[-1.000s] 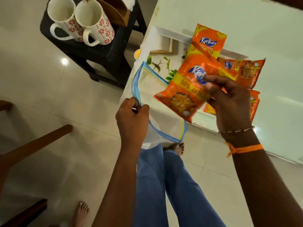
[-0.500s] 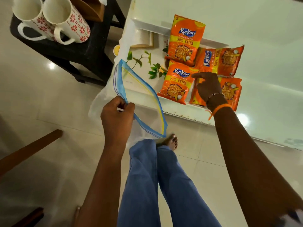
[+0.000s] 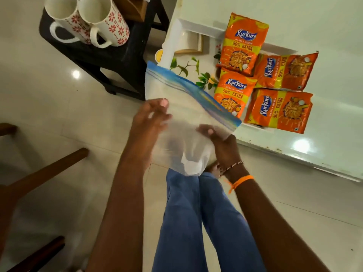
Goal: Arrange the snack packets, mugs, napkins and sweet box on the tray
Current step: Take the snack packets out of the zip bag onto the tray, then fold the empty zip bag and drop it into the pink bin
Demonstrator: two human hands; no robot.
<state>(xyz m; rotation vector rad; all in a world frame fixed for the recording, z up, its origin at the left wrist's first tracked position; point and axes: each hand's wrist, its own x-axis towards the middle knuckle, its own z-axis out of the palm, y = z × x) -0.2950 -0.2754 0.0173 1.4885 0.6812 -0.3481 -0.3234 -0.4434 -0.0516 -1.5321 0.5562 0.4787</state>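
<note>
A home: tiled floor [image 3: 59, 118], floral mugs [image 3: 94, 20].

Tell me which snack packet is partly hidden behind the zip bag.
The near-left packet: the bag covers its lower corner; the other three show fully.

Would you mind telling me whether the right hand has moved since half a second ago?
Yes. The right hand has come off the snack packets on the tray, back toward the person, and now grips the zip bag alongside the left hand.
</note>
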